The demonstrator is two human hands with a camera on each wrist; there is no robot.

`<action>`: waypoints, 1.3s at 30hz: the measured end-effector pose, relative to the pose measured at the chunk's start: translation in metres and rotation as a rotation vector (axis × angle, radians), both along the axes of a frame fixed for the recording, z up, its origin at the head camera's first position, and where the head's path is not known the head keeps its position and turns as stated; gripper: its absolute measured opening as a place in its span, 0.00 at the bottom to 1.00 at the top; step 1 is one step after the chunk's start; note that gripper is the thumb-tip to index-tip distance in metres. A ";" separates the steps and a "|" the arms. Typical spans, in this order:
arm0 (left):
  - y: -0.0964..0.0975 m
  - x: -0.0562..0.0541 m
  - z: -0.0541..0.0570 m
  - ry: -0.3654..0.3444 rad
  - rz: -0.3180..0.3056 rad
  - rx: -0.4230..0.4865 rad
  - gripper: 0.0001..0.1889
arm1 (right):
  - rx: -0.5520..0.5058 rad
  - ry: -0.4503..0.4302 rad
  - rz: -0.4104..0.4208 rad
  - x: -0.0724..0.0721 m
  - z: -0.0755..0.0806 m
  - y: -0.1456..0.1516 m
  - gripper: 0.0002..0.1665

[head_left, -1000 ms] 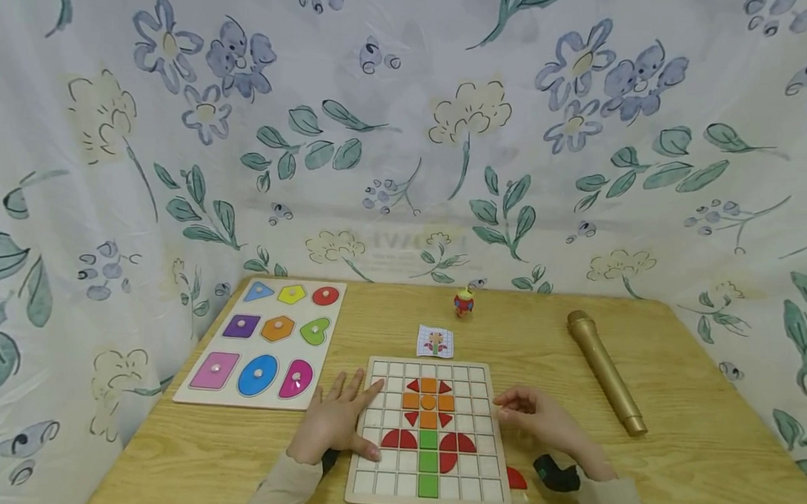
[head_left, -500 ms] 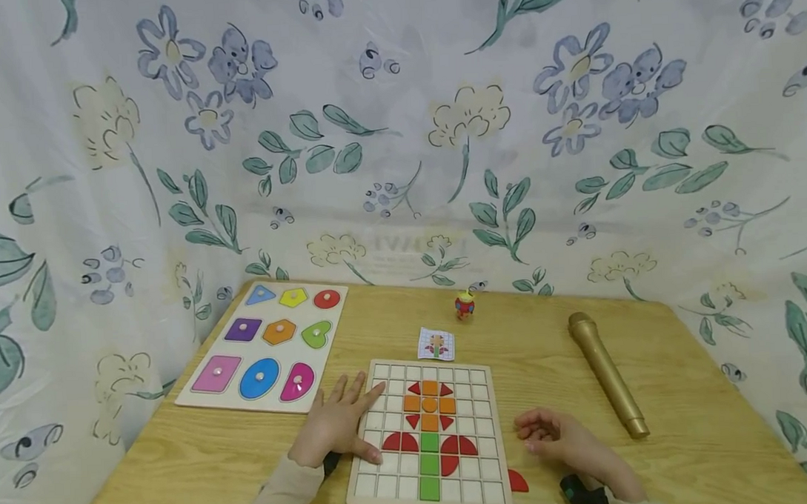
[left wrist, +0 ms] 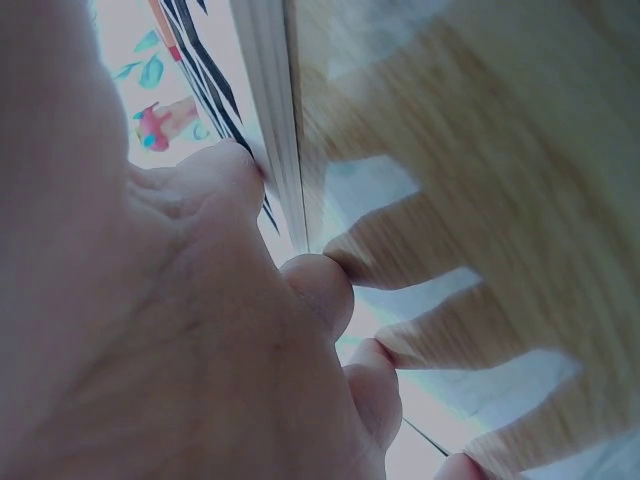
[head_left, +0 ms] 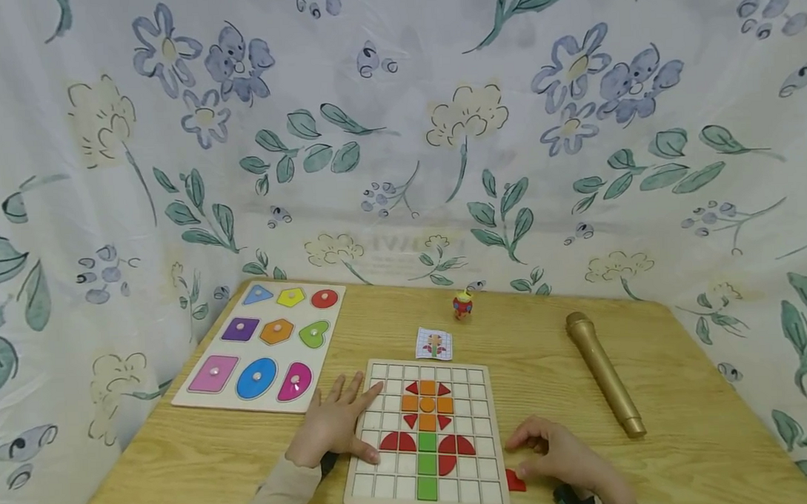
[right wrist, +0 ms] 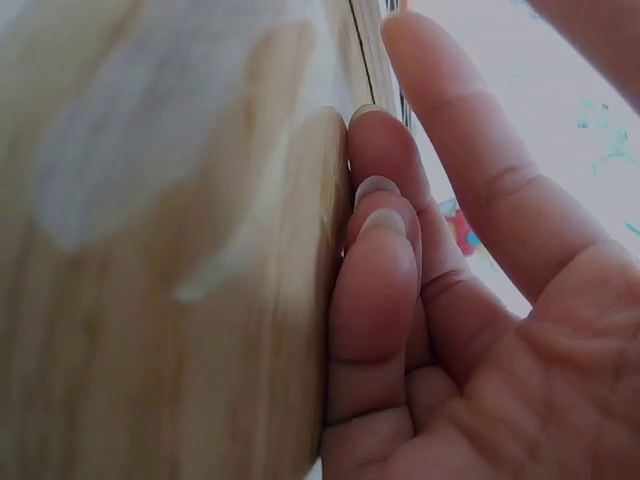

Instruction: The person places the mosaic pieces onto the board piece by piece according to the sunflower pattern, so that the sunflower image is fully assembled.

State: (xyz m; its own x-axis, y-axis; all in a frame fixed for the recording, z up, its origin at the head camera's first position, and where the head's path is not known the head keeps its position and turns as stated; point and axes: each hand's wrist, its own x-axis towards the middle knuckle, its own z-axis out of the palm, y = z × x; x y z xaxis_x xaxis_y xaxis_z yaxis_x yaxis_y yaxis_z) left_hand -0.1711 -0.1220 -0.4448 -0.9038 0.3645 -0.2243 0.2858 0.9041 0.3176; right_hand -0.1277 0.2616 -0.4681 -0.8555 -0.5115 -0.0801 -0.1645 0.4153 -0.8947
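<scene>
A wooden grid board (head_left: 350, 498) lies at the front of the table with a flower of orange, red and green flat pieces on it. My left hand (head_left: 331, 429) rests on the board's left edge, fingers spread; in the left wrist view the fingertips (left wrist: 322, 290) meet the board's side and the tabletop. Just right of the board lies a loose red quarter-circle piece (head_left: 513, 480). My right hand (head_left: 556, 454) is over the piece's right side, thumb tip at it and partly covering it. Its other fingers (right wrist: 375, 290) are loosely bent near the table.
Behind the board lies a small printed card (head_left: 434, 343) with a flower pattern. A small red and yellow toy figure (head_left: 462, 306) stands farther back. A shape puzzle board (head_left: 260, 346) is at the left, a gold microphone (head_left: 604, 375) at the right. A floral curtain (head_left: 401, 170) borders the table.
My right hand first moved right, away from the board's edge, then came down and left to the loose red piece. My left hand has stayed on the board.
</scene>
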 end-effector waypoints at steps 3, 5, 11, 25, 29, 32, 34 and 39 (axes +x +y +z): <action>0.000 -0.001 -0.003 0.002 -0.005 -0.008 0.60 | 0.053 0.069 0.023 0.002 0.001 -0.003 0.19; 0.000 -0.001 -0.003 0.004 -0.004 -0.013 0.60 | 0.124 0.154 0.032 0.004 0.001 -0.007 0.20; 0.002 0.001 0.001 0.005 0.017 -0.022 0.59 | 0.232 0.308 0.003 0.011 0.001 -0.014 0.19; 0.001 0.001 0.001 0.010 0.009 -0.028 0.58 | 0.103 0.071 -0.238 0.003 -0.003 -0.014 0.09; 0.001 0.001 0.002 0.017 0.004 -0.030 0.58 | 0.074 0.029 -0.358 0.002 -0.002 -0.017 0.14; 0.001 0.002 0.002 0.020 0.004 -0.025 0.58 | -0.019 -0.032 -0.406 0.000 -0.002 -0.017 0.18; 0.001 0.002 0.002 0.019 0.006 -0.022 0.58 | -0.094 -0.075 -0.428 -0.002 -0.003 -0.017 0.20; 0.000 0.002 0.001 0.021 0.003 -0.021 0.58 | -0.195 -0.138 -0.488 -0.005 -0.004 -0.023 0.21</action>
State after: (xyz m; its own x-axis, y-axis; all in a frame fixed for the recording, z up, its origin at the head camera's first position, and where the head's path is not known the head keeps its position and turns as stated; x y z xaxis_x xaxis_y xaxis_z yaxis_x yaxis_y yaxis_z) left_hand -0.1689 -0.1216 -0.4442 -0.9095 0.3573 -0.2123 0.2897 0.9113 0.2927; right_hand -0.1330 0.2385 -0.4720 -0.9856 -0.0736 -0.1520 0.1306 0.2382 -0.9624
